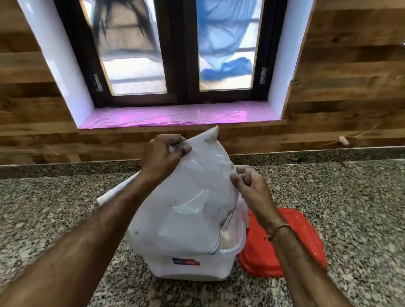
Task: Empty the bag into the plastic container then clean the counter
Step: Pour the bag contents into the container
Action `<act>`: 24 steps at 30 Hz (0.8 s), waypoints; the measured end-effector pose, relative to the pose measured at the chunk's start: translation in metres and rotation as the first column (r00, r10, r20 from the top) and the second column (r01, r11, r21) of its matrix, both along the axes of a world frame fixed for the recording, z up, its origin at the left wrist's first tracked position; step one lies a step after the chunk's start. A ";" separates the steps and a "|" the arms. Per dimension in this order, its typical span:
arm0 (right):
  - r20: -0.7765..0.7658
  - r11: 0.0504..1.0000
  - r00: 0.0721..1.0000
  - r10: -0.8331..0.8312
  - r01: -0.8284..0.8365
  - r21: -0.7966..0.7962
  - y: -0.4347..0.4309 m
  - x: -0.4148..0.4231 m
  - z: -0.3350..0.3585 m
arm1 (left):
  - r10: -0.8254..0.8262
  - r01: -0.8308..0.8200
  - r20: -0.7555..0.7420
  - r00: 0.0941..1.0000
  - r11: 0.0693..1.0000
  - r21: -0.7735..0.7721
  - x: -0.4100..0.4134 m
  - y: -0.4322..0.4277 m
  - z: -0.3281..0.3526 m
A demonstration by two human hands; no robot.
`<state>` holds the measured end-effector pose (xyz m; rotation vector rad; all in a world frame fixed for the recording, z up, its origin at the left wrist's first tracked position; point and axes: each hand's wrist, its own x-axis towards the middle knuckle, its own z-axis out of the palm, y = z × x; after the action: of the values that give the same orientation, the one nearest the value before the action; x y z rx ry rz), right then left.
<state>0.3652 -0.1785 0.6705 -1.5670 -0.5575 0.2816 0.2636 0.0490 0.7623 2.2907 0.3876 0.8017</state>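
1. Up above the plastic container (pixel 189 265), the left hand (pixel 162 156) pinches the upper left edge of the white bag (pixel 193 196): thumb and fingers (pixel 181 149) are closed together on the film.
2. Right of the bag, the right hand (pixel 250 190) grips its other edge, fingertips (pixel 237 180) curled and clamped on the plastic at a lower height than the left.
3. The bag hangs upended, its lower part sagging into the container's open mouth and over the near rim; pale grains show through a gap at the container's right side.
4. The container stands on the speckled granite counter (pixel 46 213), and a red lid (pixel 293 243) lies flat just right of it, partly behind the right forearm.
5. A white rod-like thing (pixel 115 191) left of the container is mostly hidden by the left forearm; what it is cannot be told.
6. The bag covers the container's inside, so how full it is stays unseen.
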 end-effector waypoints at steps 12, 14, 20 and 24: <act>0.008 0.985 0.988 -0.151 0.150 0.083 0.030 0.001 -0.003 | 0.056 -0.056 0.048 0.997 0.998 -0.020 0.030 -0.019 0.020; 0.013 0.980 0.983 -0.185 0.184 0.075 0.031 -0.001 -0.006 | 0.079 -0.077 0.047 0.996 0.996 -0.045 0.034 -0.021 0.020; -0.013 0.950 0.952 -0.306 0.306 0.057 0.030 -0.010 -0.013 | 0.088 -0.071 0.070 0.994 0.972 -0.223 0.038 -0.020 0.009; 0.013 0.948 0.949 -0.315 0.314 0.048 0.032 -0.014 -0.021 | 0.113 -0.069 0.100 0.988 0.927 -0.368 0.034 -0.021 0.007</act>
<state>0.3515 -0.1466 0.6494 -1.5889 -0.3191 0.0096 0.2976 0.0280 0.7695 1.8813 0.5433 0.8318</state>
